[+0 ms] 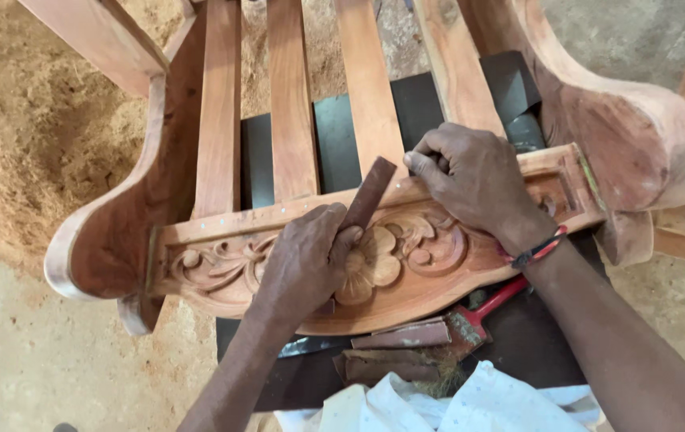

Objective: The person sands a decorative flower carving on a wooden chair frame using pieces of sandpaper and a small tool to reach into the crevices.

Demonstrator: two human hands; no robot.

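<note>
The left hand [306,260] is pressing a folded strip of dark brown sandpaper [368,194] against the carved rail [406,256] of a wooden chair frame [158,184]; its fingers are curled together, thumb and forefinger pinching the strip's lower end right beside the carved flower [370,264] at mid-rail, w/ the upper end sticking up past the rail's top edge; held that way, probably so the stiff fold is reaching into the grooves of the relief.

The right hand [474,176] is lying over the rail's top edge just right of the strip, fingers bent and pressed down on the wood, seemingly bracing the piece so it isn't shifting; can't tell if it's pinching anything under the knuckles; a red-and-dark cord band [536,250] is sitting on that wrist.

The frame is lying tipped, slats [290,104] running away from the viewer, the curved arm [638,136] at right, the carved face turned up toward the worker; likely laid so for easy reach.

Under the slats dark sheets [342,136] are lying flat, prob. more abrasive paper; below the rail, near the worker's lap, there's a red-handled brush [482,308], worn brown paper scraps [394,352] and a pale cloth [454,404]; all kept close for grabbing.

Sawdust [30,120] is piling on the floor at left.

No packages, labels or signs are showing anywhere; nothing printed is readable.
</note>
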